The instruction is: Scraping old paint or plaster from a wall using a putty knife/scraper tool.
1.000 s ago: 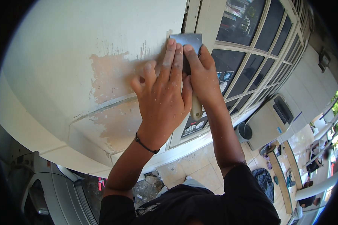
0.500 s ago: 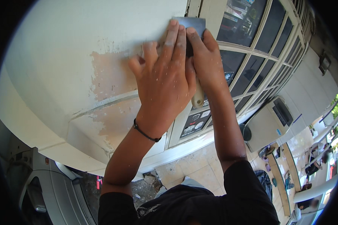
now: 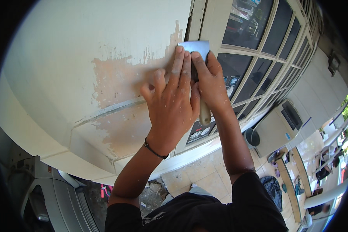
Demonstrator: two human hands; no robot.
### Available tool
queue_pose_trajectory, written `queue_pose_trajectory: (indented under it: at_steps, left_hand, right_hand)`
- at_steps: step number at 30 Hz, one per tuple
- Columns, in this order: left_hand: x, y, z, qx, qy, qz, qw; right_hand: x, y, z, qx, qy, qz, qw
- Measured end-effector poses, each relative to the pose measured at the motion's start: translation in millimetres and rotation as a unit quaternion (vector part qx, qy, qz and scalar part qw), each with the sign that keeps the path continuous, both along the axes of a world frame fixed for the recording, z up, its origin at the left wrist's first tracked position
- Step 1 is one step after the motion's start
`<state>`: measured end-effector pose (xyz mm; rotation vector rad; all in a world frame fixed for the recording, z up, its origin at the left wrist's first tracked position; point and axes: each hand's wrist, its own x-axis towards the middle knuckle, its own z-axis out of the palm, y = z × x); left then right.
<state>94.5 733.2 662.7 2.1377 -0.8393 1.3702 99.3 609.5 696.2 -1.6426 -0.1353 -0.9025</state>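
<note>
A paint scraper (image 3: 199, 46) with a broad metal blade and a beige handle is pressed against the wall beside the window frame. My right hand (image 3: 212, 83) is closed around its handle, the thumb laid up toward the blade. My left hand (image 3: 170, 104) lies next to it with fingers spread, its index and middle fingertips pressing on the blade's left part. The white painted wall (image 3: 85, 34) has a ragged bare tan patch (image 3: 114, 81) left of my hands, with a narrow bare strip reaching up beside the blade. Pale flecks dot both hands.
A cream-framed window (image 3: 255, 73) with dark panes is on the right. Below it stand a grey bucket (image 3: 252, 138) and a white appliance (image 3: 276, 127). A black plastic bag (image 3: 272, 191) sits on the tiles. A grey car (image 3: 54, 201) is at lower left, near rubble (image 3: 154, 193).
Both hands have drawn the scraper down along the wall's edge toward me. A bare tan strip now shows above and left of the blade where paint was before.
</note>
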Motion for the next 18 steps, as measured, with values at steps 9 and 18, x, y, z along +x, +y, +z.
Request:
queue_pose_trajectory:
  at_steps: [9,18]
  left_hand:
    - [-1.8,-2.3,1.6,0.009,0.003,0.002,1.0]
    - [1.0,-5.8,-1.6,0.022,0.02,-0.011,0.999]
  right_hand:
    - [-5.1,-0.6,3.4,0.028,0.02,0.015,0.999]
    - [-4.2,-1.7,0.6,-0.005,0.002,-0.014,1.0]
